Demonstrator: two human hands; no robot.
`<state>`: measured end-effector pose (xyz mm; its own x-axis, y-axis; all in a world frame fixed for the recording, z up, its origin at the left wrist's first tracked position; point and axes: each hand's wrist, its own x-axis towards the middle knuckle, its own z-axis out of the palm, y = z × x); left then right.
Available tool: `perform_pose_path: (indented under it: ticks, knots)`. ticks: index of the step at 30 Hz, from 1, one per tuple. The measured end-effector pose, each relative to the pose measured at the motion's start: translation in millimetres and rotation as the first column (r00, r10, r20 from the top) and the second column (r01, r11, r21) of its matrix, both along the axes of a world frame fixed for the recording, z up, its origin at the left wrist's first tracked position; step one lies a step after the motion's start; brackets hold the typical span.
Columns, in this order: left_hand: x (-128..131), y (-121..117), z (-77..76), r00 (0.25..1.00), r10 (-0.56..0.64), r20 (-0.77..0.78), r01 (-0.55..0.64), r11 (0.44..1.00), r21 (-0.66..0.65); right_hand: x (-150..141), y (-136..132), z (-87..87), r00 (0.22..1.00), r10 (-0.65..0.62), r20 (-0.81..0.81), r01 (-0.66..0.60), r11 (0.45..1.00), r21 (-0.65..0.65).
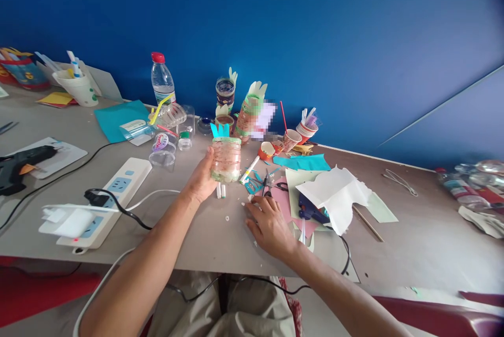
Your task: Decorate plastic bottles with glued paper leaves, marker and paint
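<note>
My left hand (202,178) is wrapped round the side of a cut plastic bottle (227,157) and holds it upright above the table. The bottle has a pale green rim, reddish bands and a whitish base. A blue paper cutout with pointed tips (220,131) rises from its far edge. On the table to the right, my right hand (271,225) has its fingers loosely apart with nothing in them. Just beyond its fingers lie dark scissors (269,186) among blue paper scraps (254,183). A blue glue gun (310,210) is partly under white paper (334,192).
A power strip (129,179) with cables lies left, near a black glue gun (29,164). Decorated bottles (250,111), a red-capped water bottle (162,80) and paper cups (306,131) stand along the blue wall. A wooden stick (368,223) lies right.
</note>
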<state>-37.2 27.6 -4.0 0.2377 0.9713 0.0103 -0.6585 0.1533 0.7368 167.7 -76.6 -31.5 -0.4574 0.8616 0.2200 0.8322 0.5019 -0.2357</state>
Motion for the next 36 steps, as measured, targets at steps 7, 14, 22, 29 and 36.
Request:
perform_pose_path:
  ticks: [7,14,22,29,36]
  knots:
    - [1.0,-0.6,-0.5,1.0,-0.01,0.021,0.011,1.0,-0.026,-3.2,-0.6,3.0,0.994,-0.009,0.106,0.018,0.997,-0.081]
    - [1.0,-1.5,-0.1,0.996,-0.036,0.077,0.038,0.999,-0.034,-7.0,-13.9,6.6,0.997,0.06,0.05,-0.059,0.998,-0.028]
    - [0.9,-0.5,-0.3,0.995,0.0,0.097,0.006,0.998,-0.066,-12.6,5.9,6.4,0.994,-0.034,0.103,0.045,0.993,-0.111]
    - [0.4,0.8,-2.0,0.999,-0.013,0.045,0.014,1.0,-0.024,-5.1,0.1,-1.0,0.999,0.028,0.021,-0.028,0.999,0.035]
    - [0.7,0.1,-1.4,0.999,0.02,0.028,-0.02,1.0,-0.012,-9.8,23.1,-2.1,0.979,0.103,0.177,-0.122,0.987,0.102]
